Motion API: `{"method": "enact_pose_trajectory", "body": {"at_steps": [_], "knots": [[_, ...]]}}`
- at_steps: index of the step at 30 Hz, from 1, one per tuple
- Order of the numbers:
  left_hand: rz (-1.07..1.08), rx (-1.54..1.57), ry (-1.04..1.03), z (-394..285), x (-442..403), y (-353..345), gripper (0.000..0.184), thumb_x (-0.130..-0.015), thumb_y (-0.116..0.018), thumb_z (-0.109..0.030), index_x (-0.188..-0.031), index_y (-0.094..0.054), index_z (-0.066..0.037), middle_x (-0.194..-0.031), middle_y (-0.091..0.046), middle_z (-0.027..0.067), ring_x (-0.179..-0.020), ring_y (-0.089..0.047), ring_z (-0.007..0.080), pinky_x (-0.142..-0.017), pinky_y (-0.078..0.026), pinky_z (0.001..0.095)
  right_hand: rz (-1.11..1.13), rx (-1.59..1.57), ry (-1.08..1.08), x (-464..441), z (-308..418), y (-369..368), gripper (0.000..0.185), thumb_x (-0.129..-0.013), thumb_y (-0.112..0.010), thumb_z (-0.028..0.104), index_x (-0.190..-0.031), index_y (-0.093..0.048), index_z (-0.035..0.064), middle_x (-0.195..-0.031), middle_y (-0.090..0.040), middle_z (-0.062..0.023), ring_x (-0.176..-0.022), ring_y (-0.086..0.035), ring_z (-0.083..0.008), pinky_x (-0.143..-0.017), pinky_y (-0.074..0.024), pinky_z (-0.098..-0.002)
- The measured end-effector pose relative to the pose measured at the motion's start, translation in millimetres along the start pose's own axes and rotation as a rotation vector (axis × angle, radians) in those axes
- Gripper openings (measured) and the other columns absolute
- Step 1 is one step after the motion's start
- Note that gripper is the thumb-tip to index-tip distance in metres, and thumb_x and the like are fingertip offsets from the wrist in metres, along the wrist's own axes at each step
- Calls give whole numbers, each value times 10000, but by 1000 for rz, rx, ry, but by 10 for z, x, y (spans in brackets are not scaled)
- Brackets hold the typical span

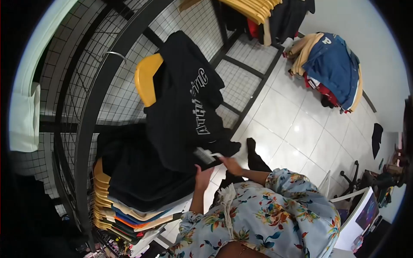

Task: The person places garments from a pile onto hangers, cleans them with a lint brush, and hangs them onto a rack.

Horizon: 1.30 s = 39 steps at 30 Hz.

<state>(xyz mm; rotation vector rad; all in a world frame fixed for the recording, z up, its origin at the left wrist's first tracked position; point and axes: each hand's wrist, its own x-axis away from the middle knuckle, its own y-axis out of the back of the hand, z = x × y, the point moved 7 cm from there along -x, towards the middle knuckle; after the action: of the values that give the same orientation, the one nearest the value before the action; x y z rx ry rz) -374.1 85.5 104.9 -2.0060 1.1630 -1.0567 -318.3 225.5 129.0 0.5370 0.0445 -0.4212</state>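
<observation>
A black sweatshirt (178, 116) with "ATHLETIC" lettering hangs on a yellow wooden hanger (146, 81) from the dark metal rack. My right hand (232, 165) is closed around the white handle of what looks like a lint roller (204, 155). Its grey head is blurred and lies against the lower part of the sweatshirt. Close to the garment's hem is my left hand (203, 178), thumb and fingers apart, holding nothing that I can see. Whether it touches the cloth I cannot tell.
More garments on yellow hangers (102, 202) hang close below the sweatshirt. The rack's dark frame (88, 103) and wire mesh run along the left. A pile of clothes with a blue jacket (333, 69) rests on the tiled floor (297, 129). At right stands a white table (359, 215).
</observation>
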Motion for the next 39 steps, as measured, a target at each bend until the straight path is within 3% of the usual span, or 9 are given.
{"method": "enact_pose_trajectory", "body": {"at_steps": [2,7,10,15,17,23,27,35,39], "knots": [[-207,-264,-156,139,121,491,520,-897,-321,-396,-1277,-348,-42,-1298,-391,123,-1172,-367,270,-1069,-102,367,429,367,-507,277,-628,-91,367,-907,-377,309,-867,-556,-9,-660,-558,-206,-617,-560,-337,-539,-440,-416],[-384,-1062,323,25,306,619,491,-920,-249,-372,-1275,-355,-50,-1331,-355,65,-1176,-363,231,-1074,-66,406,-203,-48,-657,243,-206,340,360,-916,-355,281,-821,-557,-1,-585,-523,-187,-556,-549,-325,-484,-399,-408],[-439,-69,131,-16,238,220,514,-921,-247,-387,-1295,-315,-41,-1329,-358,48,-1204,-333,217,-1071,-63,433,-223,-223,-535,227,333,163,339,-915,-359,291,-889,-531,0,-601,-528,-208,-556,-545,-353,-483,-402,-420],[-558,-478,173,-150,438,302,590,-894,-294,-448,-1319,-264,-39,-1327,-356,67,-1227,-309,232,-1068,-94,432,-50,186,-590,1090,-384,-766,298,-915,-369,288,-916,-481,12,-626,-529,-220,-539,-539,-351,-461,-372,-393],[-532,-329,168,-263,489,194,598,-890,-326,-450,-1304,-277,-21,-1325,-355,86,-1205,-330,232,-1049,-135,404,-5,71,-1021,1298,-596,-632,519,-901,-351,428,-679,-500,-17,-573,-539,-183,-528,-521,-344,-501,-399,-417],[-443,97,136,-279,482,-62,625,-880,-406,-454,-1269,-312,26,-1320,-351,134,-1150,-381,234,-1000,-237,334,-191,-439,-799,886,142,-616,372,-913,-360,317,-877,-579,18,-628,-548,-205,-618,-586,-314,-558,-441,-406],[-284,-1454,394,-185,556,676,593,-868,-477,-398,-1231,-353,55,-1286,-388,163,-1153,-383,260,-989,-245,338,256,128,-830,1475,-560,-912,477,-908,-336,385,-742,-550,-8,-642,-565,-202,-650,-593,-328,-542,-422,-419],[-752,-1088,-942,-1734,623,-1435,575,-831,-580,-181,-1273,-284,36,-1265,-400,160,-1132,-409,226,-966,-283,333,-618,-486,-504,36,392,663,384,-912,-384,373,-682,-423,68,-500,-349,30,-417,-344,-65,-375,-270,-245],[-833,-1139,-1083,-2327,561,-1840,393,-821,-576,-157,-1111,-455,79,-1116,-514,213,-1012,-518,254,-859,-381,334,-587,-675,-157,-608,1250,676,347,-915,-363,347,-828,-451,23,-497,-407,-64,-419,-411,-191,-409,-300,-327]]}}
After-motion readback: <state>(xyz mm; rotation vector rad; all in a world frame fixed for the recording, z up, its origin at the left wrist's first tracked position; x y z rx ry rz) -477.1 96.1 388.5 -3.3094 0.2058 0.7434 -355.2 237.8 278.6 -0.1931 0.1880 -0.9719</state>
